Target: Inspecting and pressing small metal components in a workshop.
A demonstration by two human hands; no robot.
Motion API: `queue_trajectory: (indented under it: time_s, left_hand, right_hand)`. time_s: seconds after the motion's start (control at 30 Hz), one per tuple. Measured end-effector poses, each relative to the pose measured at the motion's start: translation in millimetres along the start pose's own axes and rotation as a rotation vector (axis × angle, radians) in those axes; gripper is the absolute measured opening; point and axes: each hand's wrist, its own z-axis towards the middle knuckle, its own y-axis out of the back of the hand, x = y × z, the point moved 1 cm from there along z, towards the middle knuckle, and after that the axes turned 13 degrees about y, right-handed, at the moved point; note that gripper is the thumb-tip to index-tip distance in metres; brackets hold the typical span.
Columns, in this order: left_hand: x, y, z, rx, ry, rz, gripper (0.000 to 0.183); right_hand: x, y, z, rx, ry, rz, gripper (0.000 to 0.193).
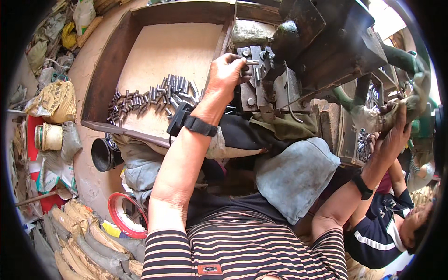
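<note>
Plainly, the wooden tray (103, 70) at upper left bears loose metal pins (175, 85), which a knock from the left forearm (179, 170) could scatter. At upper centre, the left hand (227, 74) pinches one short pin (252, 62) beside the steel fixture (250, 88); a slack grip could drop or skew it. If the dark machine head (345, 51) descended, those fingertips could be crushed, perhaps through an early pull by the right hand (395, 130), at the wrapped handle (371, 118); its finger closure cannot be told.
</note>
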Motion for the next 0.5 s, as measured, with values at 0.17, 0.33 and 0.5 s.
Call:
queue_trajectory:
  time_s: [0.17, 0.33, 0.5]
  left_hand:
    - [18, -10, 17, 0.015, 0.053, -0.01, 0.014]
    - [29, -14, 29, 0.014, 0.144, 0.026, 0.014]
    - [35, -27, 31, -0.037, 0.099, 0.037, 0.016]
  right_hand:
    - [27, -19, 13, 0.036, 0.101, -0.272, 0.033]
    - [31, -21, 13, 0.076, 0.105, -0.282, 0.028]
    - [22, -23, 12, 0.054, 0.089, -0.208, 0.021]
